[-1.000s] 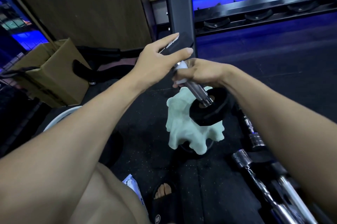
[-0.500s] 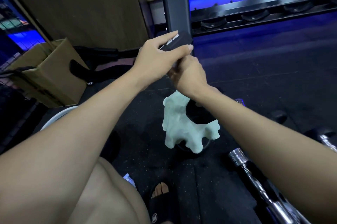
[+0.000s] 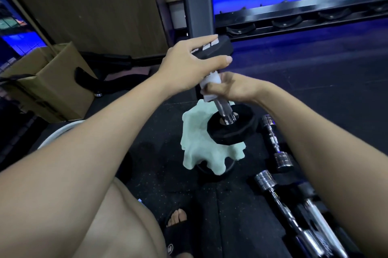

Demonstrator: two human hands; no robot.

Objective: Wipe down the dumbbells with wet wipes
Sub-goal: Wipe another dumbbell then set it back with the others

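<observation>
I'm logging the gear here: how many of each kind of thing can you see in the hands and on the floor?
Black-plate dumbbell, gripped by left hand: 1
White wipe, held round its handle by right hand: 1
Chrome dumbbells on the floor, at least: 2
Green cloth: 1
Cardboard box: 1
Total: 6

Bare forearms, seemingly black slide sandal (image 3: 178, 234)

two hands (image 3: 189, 62) (image 3: 233, 87), one dumbbell (image 3: 225, 111) held up, one wipe (image 3: 211, 85), one green cloth (image 3: 199, 144), three chrome bars (image 3: 275, 142) (image 3: 279, 201) (image 3: 321, 228) lower right, one box (image 3: 50, 81) left, one sandalled foot (image 3: 177, 219).
</observation>
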